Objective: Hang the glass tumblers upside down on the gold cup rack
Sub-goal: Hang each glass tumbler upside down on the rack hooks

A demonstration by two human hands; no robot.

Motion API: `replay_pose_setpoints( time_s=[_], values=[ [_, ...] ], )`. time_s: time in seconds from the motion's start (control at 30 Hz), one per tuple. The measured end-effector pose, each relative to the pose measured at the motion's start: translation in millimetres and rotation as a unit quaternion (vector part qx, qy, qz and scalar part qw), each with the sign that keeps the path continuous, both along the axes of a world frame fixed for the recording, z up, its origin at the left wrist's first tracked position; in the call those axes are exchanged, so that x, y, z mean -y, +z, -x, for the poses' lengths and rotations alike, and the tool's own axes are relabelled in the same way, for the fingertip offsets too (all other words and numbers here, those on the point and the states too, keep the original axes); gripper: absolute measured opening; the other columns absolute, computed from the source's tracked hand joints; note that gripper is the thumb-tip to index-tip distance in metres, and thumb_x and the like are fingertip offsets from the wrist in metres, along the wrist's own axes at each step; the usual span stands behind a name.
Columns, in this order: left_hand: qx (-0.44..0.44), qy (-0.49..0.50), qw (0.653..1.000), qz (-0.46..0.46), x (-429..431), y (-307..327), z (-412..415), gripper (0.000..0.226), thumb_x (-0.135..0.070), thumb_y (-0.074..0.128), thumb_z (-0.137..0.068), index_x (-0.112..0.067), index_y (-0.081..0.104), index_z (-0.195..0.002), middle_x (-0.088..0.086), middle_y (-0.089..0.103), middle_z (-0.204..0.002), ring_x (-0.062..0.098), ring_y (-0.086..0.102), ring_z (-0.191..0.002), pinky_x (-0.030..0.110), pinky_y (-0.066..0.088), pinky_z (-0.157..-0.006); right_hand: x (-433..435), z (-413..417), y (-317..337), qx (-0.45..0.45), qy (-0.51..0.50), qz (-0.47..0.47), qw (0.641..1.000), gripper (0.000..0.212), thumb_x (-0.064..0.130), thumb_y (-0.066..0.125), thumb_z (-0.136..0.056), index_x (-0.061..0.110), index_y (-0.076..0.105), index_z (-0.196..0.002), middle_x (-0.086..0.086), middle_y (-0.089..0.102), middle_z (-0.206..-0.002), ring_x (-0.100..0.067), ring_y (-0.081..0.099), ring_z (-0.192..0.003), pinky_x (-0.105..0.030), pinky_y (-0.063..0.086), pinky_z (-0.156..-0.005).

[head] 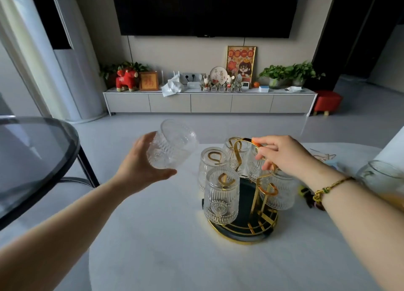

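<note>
The gold cup rack (255,205) stands on a round dark base with a gold rim, on the white table (164,247). Several ribbed glass tumblers hang upside down on its prongs; the nearest tumbler (220,196) is at the front left. My left hand (140,161) holds another ribbed tumbler (171,144) in the air to the left of the rack, tilted on its side with its mouth pointing away from me. My right hand (282,155) grips the rack's gold top handle (242,140) from the right.
A round dark glass side table (32,159) stands at the left. A glass jar (380,177) sits at the right table edge, with small items beside my right wrist. Beyond the table are open floor, a TV cabinet (209,102) and a red stool (326,102).
</note>
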State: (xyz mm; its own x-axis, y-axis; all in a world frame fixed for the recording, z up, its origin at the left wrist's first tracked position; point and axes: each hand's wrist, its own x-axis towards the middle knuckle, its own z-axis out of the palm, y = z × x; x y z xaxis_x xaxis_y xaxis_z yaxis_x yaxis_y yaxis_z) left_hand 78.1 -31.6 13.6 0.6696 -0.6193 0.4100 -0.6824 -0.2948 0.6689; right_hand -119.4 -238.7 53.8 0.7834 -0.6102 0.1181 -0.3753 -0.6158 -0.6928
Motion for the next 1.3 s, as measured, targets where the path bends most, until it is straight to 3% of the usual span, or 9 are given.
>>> replay_pose_setpoints(
  time_s=[0.27,0.4,0.6,0.7,0.77,0.87,0.93,1.03,1.3],
  values=[
    [0.247,-0.141,0.926,-0.248,5,59,73,0.091,-0.032,0.078,-0.058,-0.027,0.028,-0.134,0.002,0.042,-0.135,0.020,0.041,-0.118,0.030,0.039,-0.093,-3,8,9,-0.025,0.004,-0.033,0.999,0.038,0.007,0.049,-0.086,0.015,0.048,-0.123,-0.010,0.064,-0.103,-0.019,0.063,-0.082,-0.033,0.051,-0.075],
    [0.366,-0.181,0.852,-0.327,33,83,101,0.089,-0.032,0.077,-0.061,-0.022,0.025,-0.133,0.002,0.039,-0.138,0.019,0.036,-0.123,0.031,0.032,-0.102,5,14,14,-0.025,0.008,-0.060,0.998,0.035,0.008,0.059,-0.080,0.013,0.057,-0.114,0.000,0.064,-0.076,-0.013,0.062,-0.067,-0.038,0.053,-0.082],
    [0.528,-0.220,0.686,-0.450,76,95,125,0.083,-0.032,0.071,-0.069,-0.014,0.018,-0.130,0.011,0.039,-0.134,0.027,0.037,-0.121,0.037,0.028,-0.108,12,16,13,-0.018,0.032,-0.091,0.995,0.030,0.001,0.056,-0.080,0.005,0.059,-0.109,-0.008,0.064,-0.076,-0.011,0.059,-0.056,-0.031,0.054,-0.071],
    [0.580,-0.236,0.627,-0.463,91,92,134,0.080,-0.031,0.066,-0.075,-0.016,0.013,-0.133,0.013,0.031,-0.141,0.030,0.032,-0.124,0.040,0.028,-0.110,15,17,11,-0.003,0.038,-0.100,0.994,0.015,0.001,0.054,-0.081,0.009,0.067,-0.081,-0.003,0.059,-0.060,-0.005,0.058,-0.044,-0.014,0.048,-0.047],
    [0.592,-0.245,0.600,-0.479,101,88,138,0.080,-0.027,0.063,-0.079,-0.016,0.009,-0.136,0.014,0.021,-0.147,0.031,0.024,-0.130,0.041,0.024,-0.112,17,18,10,0.001,0.045,-0.094,0.995,0.025,0.005,0.055,-0.082,0.018,0.063,-0.062,-0.007,0.062,-0.063,-0.015,0.061,-0.054,-0.022,0.052,-0.054],
    [0.595,-0.253,0.574,-0.503,109,78,143,0.078,-0.022,0.060,-0.081,-0.017,0.007,-0.138,0.013,0.008,-0.153,0.031,0.014,-0.137,0.041,0.018,-0.114,17,20,10,0.011,0.061,-0.114,0.992,0.014,0.003,0.056,-0.082,0.004,0.066,-0.091,-0.024,0.066,-0.089,-0.033,0.064,-0.079,-0.042,0.053,-0.077],
    [0.609,-0.266,0.550,-0.506,111,69,147,0.075,-0.021,0.060,-0.082,-0.015,0.010,-0.137,0.014,0.010,-0.152,0.031,0.008,-0.139,0.042,0.014,-0.115,19,20,11,0.017,0.054,-0.120,0.991,0.023,0.001,0.053,-0.082,0.002,0.063,-0.103,-0.025,0.066,-0.097,-0.032,0.065,-0.083,-0.037,0.054,-0.073],
    [0.609,-0.303,0.545,-0.490,116,52,151,0.067,-0.013,0.056,-0.084,-0.011,0.014,-0.136,0.017,0.023,-0.148,0.033,0.015,-0.137,0.043,0.018,-0.115,22,21,11,0.014,0.061,-0.112,0.992,0.031,0.004,0.059,-0.079,0.005,0.059,-0.110,-0.013,0.065,-0.095,-0.023,0.065,-0.080,-0.015,0.050,-0.058],
    [0.619,-0.352,0.572,-0.408,121,14,149,0.054,-0.006,0.054,-0.083,-0.012,0.031,-0.131,0.012,0.041,-0.141,0.028,0.035,-0.130,0.034,0.029,-0.109,28,20,8,0.009,0.065,-0.137,0.988,0.032,0.003,0.061,-0.079,0.001,0.056,-0.110,-0.006,0.064,-0.070,-0.009,0.061,-0.057,-0.020,0.054,-0.061]
  ],
)
